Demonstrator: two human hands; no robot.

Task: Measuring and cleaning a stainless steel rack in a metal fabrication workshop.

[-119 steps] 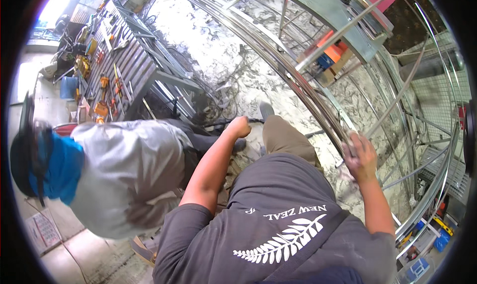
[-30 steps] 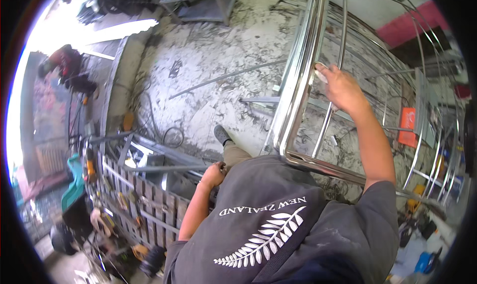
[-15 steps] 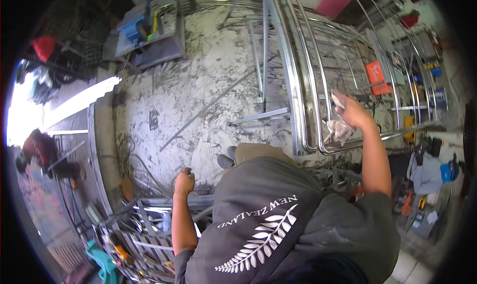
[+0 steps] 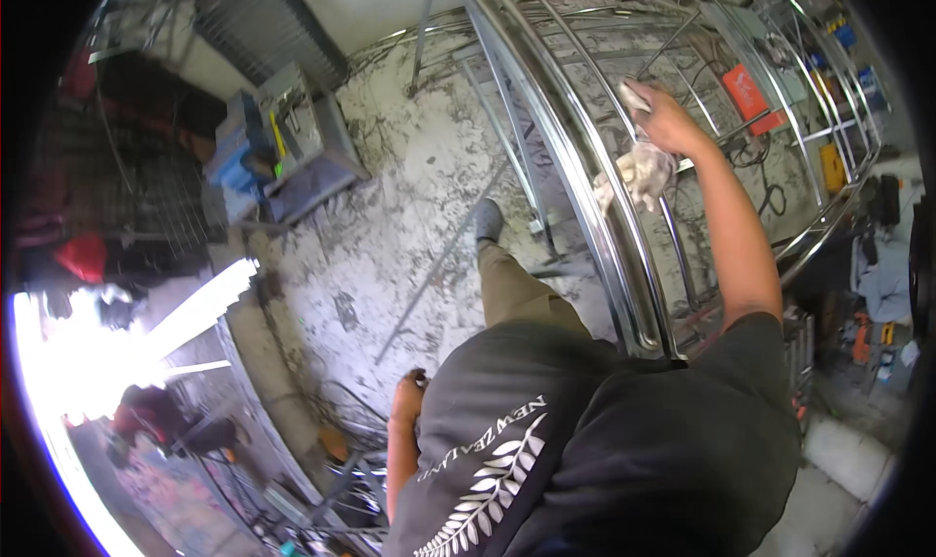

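My right hand point(image 4: 666, 118) rests on a rag point(image 4: 639, 174) against the metal frame point(image 4: 585, 196) ahead and to my right; my left hand point(image 4: 409, 391) hangs low at my left side; a machine point(image 4: 292, 138) sits far left, behind a loose rod point(image 4: 439, 264) on the floor point(image 4: 390, 225).

Stained concrete floor point(image 4: 390, 225), glaring daylight left.

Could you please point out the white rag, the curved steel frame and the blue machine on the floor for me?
white rag point(image 4: 643, 175), head view, on the bunched cloth below the right hand point(image 4: 668, 118).
curved steel frame point(image 4: 561, 138), head view, on its thick shiny rail.
blue machine point(image 4: 239, 157), head view, on its blue side.
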